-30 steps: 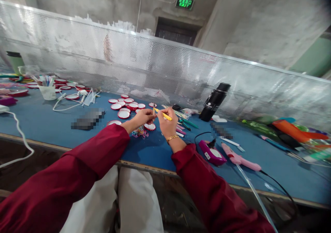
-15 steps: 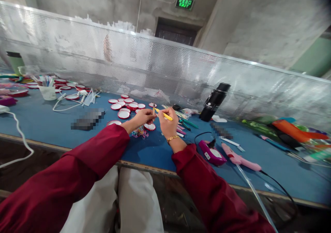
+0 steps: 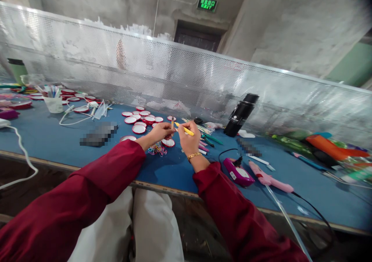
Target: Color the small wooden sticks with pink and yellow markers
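Pinched upright in my left hand (image 3: 162,131) is a thin flat wooden stick (image 3: 172,125) with a dark patch near its top. My right hand (image 3: 189,138) is closed around a yellow marker (image 3: 186,129), its tip pointing left, close to the stick. Whether the tip touches the stick I cannot tell. Just below my left hand lie a small pile of colourful bent-wire pieces (image 3: 157,149) and a red-rimmed white lid (image 3: 168,142). More such lids (image 3: 139,128) are grouped beyond my left hand.
Right of my hands are a purple box (image 3: 238,173), a pink glue gun (image 3: 269,178) with a clear stick, and a black bottle (image 3: 241,114). Leftward, a blurred dark object (image 3: 99,134) and a cup of pens (image 3: 54,102) stand out. A perforated metal screen (image 3: 145,60) edges the table's back.
The yellow marker's tip has shifted slightly away from the stick, to the right and down. Both hands otherwise keep their places and holds.
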Demonstrator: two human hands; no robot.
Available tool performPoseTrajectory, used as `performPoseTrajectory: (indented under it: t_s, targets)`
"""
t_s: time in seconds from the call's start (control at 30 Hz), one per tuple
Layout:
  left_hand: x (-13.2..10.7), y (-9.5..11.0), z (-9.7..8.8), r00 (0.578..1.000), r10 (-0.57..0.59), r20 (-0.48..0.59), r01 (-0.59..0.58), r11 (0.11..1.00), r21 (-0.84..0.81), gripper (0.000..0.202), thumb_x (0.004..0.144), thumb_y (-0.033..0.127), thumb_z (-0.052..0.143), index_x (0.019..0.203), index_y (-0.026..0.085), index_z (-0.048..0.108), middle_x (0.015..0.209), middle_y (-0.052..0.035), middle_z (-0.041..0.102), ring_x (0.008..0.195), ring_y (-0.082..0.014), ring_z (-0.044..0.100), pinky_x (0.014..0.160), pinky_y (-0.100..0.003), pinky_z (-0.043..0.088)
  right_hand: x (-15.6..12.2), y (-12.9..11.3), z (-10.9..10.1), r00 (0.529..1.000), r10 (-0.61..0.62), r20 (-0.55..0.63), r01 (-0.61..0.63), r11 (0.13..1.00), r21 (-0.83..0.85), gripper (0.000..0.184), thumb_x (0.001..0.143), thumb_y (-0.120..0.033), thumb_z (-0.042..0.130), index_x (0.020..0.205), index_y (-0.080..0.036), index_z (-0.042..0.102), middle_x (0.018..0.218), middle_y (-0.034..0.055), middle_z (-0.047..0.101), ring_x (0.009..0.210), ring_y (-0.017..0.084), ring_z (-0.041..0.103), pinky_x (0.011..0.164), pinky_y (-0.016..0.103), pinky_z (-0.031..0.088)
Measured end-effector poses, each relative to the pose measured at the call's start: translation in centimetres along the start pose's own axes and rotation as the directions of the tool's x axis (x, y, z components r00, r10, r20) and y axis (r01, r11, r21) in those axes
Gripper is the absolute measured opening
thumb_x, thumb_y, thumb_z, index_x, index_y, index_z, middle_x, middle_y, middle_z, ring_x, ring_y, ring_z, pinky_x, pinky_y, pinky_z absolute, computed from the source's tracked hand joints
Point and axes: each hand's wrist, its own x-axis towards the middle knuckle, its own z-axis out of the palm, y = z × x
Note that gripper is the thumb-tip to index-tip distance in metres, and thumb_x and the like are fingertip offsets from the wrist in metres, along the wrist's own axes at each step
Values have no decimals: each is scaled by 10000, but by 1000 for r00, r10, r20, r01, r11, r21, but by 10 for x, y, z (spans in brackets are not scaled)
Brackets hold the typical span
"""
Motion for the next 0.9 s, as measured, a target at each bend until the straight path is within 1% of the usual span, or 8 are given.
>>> performPoseTrajectory:
  t_s: [0.2, 0.33, 0.5, 0.63, 0.8, 0.9]
  targets:
    - [1, -3, -1, 1000, 26, 15, -25, 1000, -5, 235, 737, 326, 677, 716, 132, 544, 584, 27, 544, 475, -59, 492, 499, -201, 404, 0, -1, 0, 998, -36, 42, 35, 999, 16, 150, 840, -316, 558, 740, -208, 528, 685, -15, 568, 624, 137, 545, 611, 269, 431]
    - [1, -2, -1, 1000, 9, 7, -9, 1000, 1, 247, 740, 347, 670, 735, 126, 558, 582, 27, 541, 471, -56, 489, 496, -197, 401, 0, 0, 0, 1000, -7, -3, 7, 1000, 2, 147, 834, -317, 562, 744, -206, 523, 678, -18, 568, 611, 135, 541, 603, 270, 425]
    - [1, -1, 0, 1000, 15, 7, -15, 1000, 1, 203, 746, 293, 655, 710, 132, 537, 568, 30, 533, 463, -56, 488, 493, -193, 403, -1, 0, 1, 999, -24, 47, 24, 1000, 10, 152, 839, -321, 547, 738, -211, 521, 677, -16, 571, 618, 137, 537, 606, 270, 425]
    - [2, -3, -1, 1000, 18, 12, -18, 1000, -10, 213, 753, 313, 652, 722, 130, 546, 571, 26, 541, 459, -58, 492, 488, -196, 401, -1, 2, 2, 1000, -4, 11, 4, 1000, -1, 157, 838, -326, 551, 734, -214, 514, 670, -19, 567, 609, 137, 535, 603, 272, 423]
    - [2, -5, -1, 999, 27, 18, -27, 1000, -9, 265, 734, 360, 678, 712, 136, 537, 574, 29, 541, 463, -56, 494, 489, -194, 404, 0, 2, 2, 999, -8, 40, 8, 1000, 11, 162, 841, -338, 550, 738, -215, 524, 675, -14, 574, 616, 141, 542, 605, 274, 427]
    - [2, -5, -1, 1000, 20, 16, -19, 1000, -11, 262, 741, 365, 673, 735, 131, 555, 578, 24, 546, 463, -56, 495, 486, -193, 402, 0, 1, 1, 1000, -5, 7, 6, 1000, -2, 158, 834, -333, 556, 738, -212, 523, 678, -15, 570, 611, 140, 538, 606, 275, 430]
